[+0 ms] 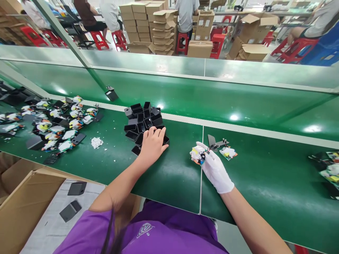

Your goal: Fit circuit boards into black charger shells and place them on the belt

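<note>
My bare left hand [153, 145] lies over the near right side of a cluster of open black plastic cases [137, 127], fingers bent around one case [166, 139]; the fingertips are partly hidden. In a white glove, my right hand [214, 167] pinches a small circuit board [198, 155] with white and yellow parts, held above the green bench. Just beyond that hand, a black plug cover with prongs [218, 144] and another circuit board [228, 152] lie on the bench, and the cover overlaps the gloved fingers in view.
Many circuit boards with black covers [70, 123] are heaped at the left, beside a small pile of white bits [96, 142]. More boards [331, 171] lie at the right edge. One black case [111, 94] rests on the back ledge. A cardboard box [29, 183] holding black pieces stands lower left.
</note>
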Motion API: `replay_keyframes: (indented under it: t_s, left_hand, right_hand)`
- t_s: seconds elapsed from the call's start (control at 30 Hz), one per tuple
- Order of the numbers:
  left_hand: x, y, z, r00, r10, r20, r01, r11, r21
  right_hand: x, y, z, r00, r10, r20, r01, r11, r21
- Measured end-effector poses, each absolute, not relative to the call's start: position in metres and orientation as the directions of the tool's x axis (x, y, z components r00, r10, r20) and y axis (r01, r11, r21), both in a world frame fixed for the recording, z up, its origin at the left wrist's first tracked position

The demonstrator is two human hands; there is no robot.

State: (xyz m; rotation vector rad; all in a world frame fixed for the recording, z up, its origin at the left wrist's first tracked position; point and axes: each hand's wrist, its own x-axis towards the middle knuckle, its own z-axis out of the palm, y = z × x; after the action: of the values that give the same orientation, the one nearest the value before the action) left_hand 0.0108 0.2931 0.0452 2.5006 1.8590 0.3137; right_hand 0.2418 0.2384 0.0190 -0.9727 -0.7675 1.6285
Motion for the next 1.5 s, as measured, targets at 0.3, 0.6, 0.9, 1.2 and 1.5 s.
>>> replay_keyframes:
  t_s: [0.3,0.6,0.9,1.2,1.5]
  left_hand:
    - [0.011,0.284,0.034,0.221,0.908,0.356,0.954,-0.277,0.116]
    - [0.006,0.282,0.035,0.200,0.926,0.322,0.974,-0.224,0.039]
    - [0.000,0.261,0.040,0.363,0.884,0.296,0.915,-0.398,0.067]
    - [0.012,0.250,0.027,0.539,0.828,0.156,0.743,-0.555,0.374]
    - [0.039,0.264,0.032,0.508,0.807,0.300,0.451,-0.546,0.706]
  right_hand:
    - [0.242,0.241,0.020,-0.100,0.976,-0.196,-0.486,-0.220,-0.846]
    - [0.243,0.241,0.018,-0.077,0.976,-0.205,-0.463,-0.217,-0.860]
    - [0.243,0.242,0.018,-0.060,0.979,-0.194,-0.454,-0.200,-0.868]
    - [0.244,0.241,0.020,-0.058,0.978,-0.202,-0.481,-0.204,-0.852]
    - [0.252,0.231,0.022,-0.096,0.988,-0.119,-0.432,-0.149,-0.890]
